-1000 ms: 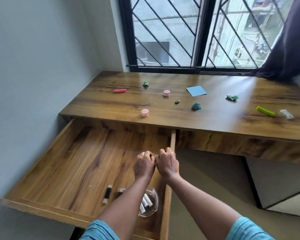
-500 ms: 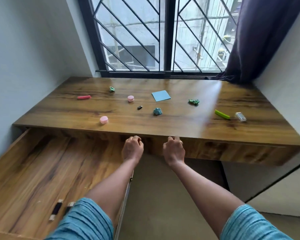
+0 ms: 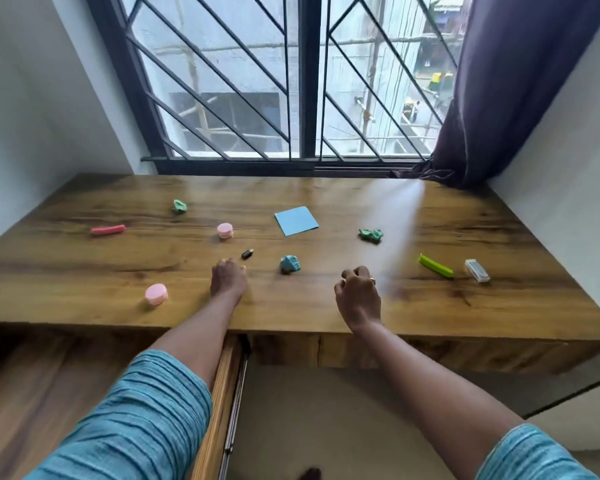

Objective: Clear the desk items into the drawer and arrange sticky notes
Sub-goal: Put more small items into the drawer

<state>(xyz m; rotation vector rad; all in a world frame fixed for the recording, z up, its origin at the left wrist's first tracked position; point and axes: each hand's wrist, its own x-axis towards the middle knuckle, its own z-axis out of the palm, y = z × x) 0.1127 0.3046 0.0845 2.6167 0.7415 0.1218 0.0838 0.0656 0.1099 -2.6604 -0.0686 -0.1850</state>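
Left grip [image 3: 227,282], right grip [image 3: 357,296]: fingers curled, both empty, over brown wooden table [image 3: 84,268], nearside of blue square sticky-note pad [image 3: 296,220].

A black-framed window [image 3: 307,98] fills the view from 11 to 1 o'clock, its centre post upright and a grille of slanted black bars [image 3: 222,81] across both panes. Through the glass stands a pale grey building [image 3: 239,39] with bamboo scaffolding poles [image 3: 194,74] in front of it. At 1 to 2 o'clock a dark purple curtain [image 3: 499,98] hangs bunched against the window's right edge. A white wall [image 3: 32,116] rises at 10 o'clock, another [image 3: 568,150] at 2 o'clock. Beige floor [image 3: 326,410] lies at 6 o'clock.
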